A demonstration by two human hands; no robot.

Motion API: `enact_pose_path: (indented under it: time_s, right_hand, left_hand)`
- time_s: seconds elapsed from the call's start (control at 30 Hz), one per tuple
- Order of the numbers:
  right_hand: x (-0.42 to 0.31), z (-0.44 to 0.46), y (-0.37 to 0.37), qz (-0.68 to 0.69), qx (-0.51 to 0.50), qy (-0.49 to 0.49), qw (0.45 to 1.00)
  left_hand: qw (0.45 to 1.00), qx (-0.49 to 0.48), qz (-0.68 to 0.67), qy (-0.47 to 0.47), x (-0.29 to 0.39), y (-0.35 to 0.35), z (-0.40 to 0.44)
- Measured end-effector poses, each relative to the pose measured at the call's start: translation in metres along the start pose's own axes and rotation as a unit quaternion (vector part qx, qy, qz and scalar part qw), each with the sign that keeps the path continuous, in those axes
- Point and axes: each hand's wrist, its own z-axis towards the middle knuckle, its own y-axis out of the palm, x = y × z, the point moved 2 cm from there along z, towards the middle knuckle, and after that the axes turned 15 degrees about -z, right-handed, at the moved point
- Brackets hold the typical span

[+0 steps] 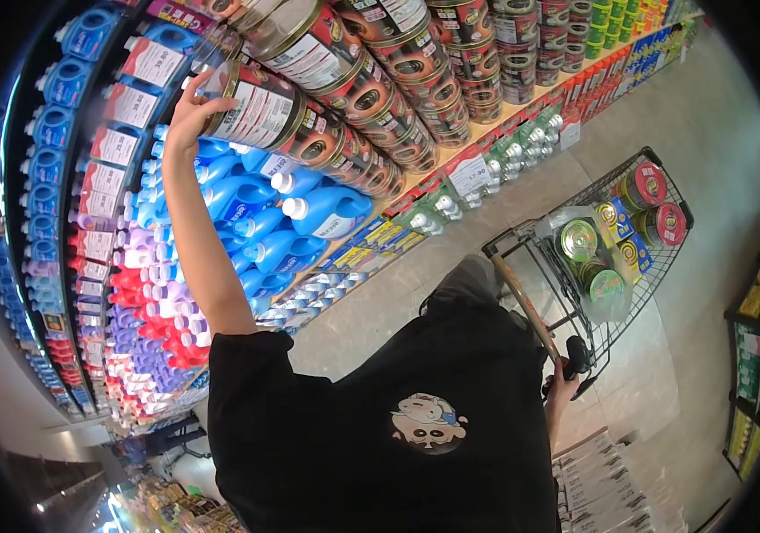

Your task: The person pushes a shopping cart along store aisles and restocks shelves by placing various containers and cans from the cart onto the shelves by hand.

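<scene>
My left hand [192,114] is stretched out to the shelf display, its thumb and fingers curled around the lid end of a large can [260,108] with a black-and-red label and a white text panel. That can stands at the top of a column of similar cans, beside other stacks. My right hand [562,384] is closed around the handle [522,298] of a shopping cart [629,320], next to a black fitting [578,354]. In the cart lie cans with red lids [650,185], cans with green or silvery ends [579,238], and blue-and-yellow packs [634,253].
Blue detergent bottles [242,200] crowd the display below my left arm, with red and purple bottles [154,311] farther back. Price cards [134,105] line the shelves. White-and-grey stacked packs [606,484] stand behind the cart. Another shelf [757,346] is at the right.
</scene>
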Motion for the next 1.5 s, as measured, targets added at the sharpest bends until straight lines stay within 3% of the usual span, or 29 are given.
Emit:
enact_pose_path:
  time_s: [0.3, 0.77, 0.87, 0.9, 0.97, 1.03, 1.1, 1.13, 1.17, 1.2, 1.23, 1.3, 1.4, 1.5]
  right_hand:
    - [-0.009, -0.012, -0.007, -0.014, 0.002, 0.001, 1.000]
    - [-0.021, -0.011, -0.005, -0.030, -0.010, 0.002, 1.000]
    - [-0.009, -0.006, -0.004, -0.032, 0.004, -0.001, 0.999]
    - [-0.009, -0.005, -0.003, -0.036, 0.007, 0.003, 0.999]
    - [-0.012, -0.009, -0.004, -0.041, 0.017, 0.016, 0.999]
    - [-0.017, -0.013, -0.002, -0.028, 0.012, 0.030, 0.999]
    - [-0.022, -0.014, -0.004, -0.031, 0.010, 0.040, 0.999]
    - [-0.018, -0.012, -0.004, -0.032, 0.015, 0.035, 0.999]
    - [-0.030, -0.017, -0.006, -0.027, 0.006, 0.053, 0.998]
    - [-0.029, -0.015, -0.008, -0.033, 0.010, 0.041, 0.999]
    - [-0.024, -0.013, -0.006, -0.036, 0.015, 0.031, 0.999]
    - [-0.025, -0.011, -0.008, -0.035, 0.016, 0.026, 0.999]
    - [-0.018, -0.009, -0.013, -0.046, 0.013, 0.024, 0.999]
    - [-0.025, -0.008, -0.019, -0.032, 0.015, 0.049, 0.998]
  left_hand:
    - [0.990, -0.003, 0.136, 0.046, 0.011, 0.004, -0.001]
    - [0.987, -0.066, 0.124, 0.073, -0.004, 0.007, 0.005]
    - [0.944, -0.018, 0.195, 0.266, 0.005, 0.014, -0.014]
    - [0.893, 0.053, 0.318, 0.313, 0.022, 0.021, -0.029]
    - [0.855, 0.174, 0.227, 0.433, 0.046, 0.063, -0.067]
    - [0.844, 0.209, -0.005, 0.493, 0.034, 0.124, -0.092]
    - [0.837, 0.061, 0.045, 0.541, 0.004, 0.196, -0.115]
    - [0.856, -0.034, 0.031, 0.515, -0.022, 0.240, -0.121]
    - [0.855, -0.103, 0.115, 0.495, -0.041, 0.287, -0.140]
    - [0.867, -0.227, 0.137, 0.423, -0.062, 0.332, -0.157]
    - [0.844, -0.316, 0.127, 0.413, -0.099, 0.368, -0.172]
    - [0.742, -0.465, 0.210, 0.434, -0.155, 0.423, -0.207]
    - [0.689, -0.578, 0.165, 0.406, -0.233, 0.477, -0.235]
    - [0.651, -0.588, 0.223, 0.425, -0.253, 0.508, -0.241]
